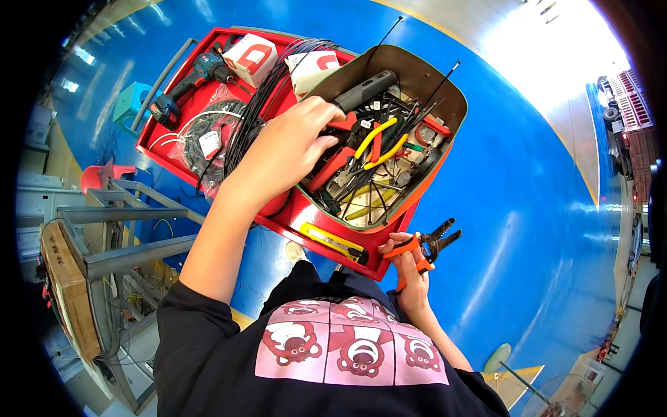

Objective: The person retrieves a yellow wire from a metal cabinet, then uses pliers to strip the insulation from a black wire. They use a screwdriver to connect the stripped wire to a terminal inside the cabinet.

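My left hand point(299, 142) reaches over the near left rim of a deep olive-coloured bin point(455, 132). Its fingers are bent, with a red tool handle point(343, 123) between thumb and forefinger. Beside the fingertips a dark grey cylindrical tool point(365, 90) leans on the bin's far left side. Inside lie yellow-handled pliers point(379, 142), another red handle point(330, 169) and many black cable ties point(379, 193). My right hand point(410, 274), right of the cart's near corner, grips wire strippers point(424, 249) by their orange handles. Their black jaws point away to the right.
The bin stands on a red cart point(292, 208). A yellow utility knife point(333, 242) lies at its near edge. Farther left are a cordless drill point(191, 83), white boxes point(251, 59), black cables point(257, 104) and a bagged coil point(215, 128). A metal frame point(132, 257) stands left.
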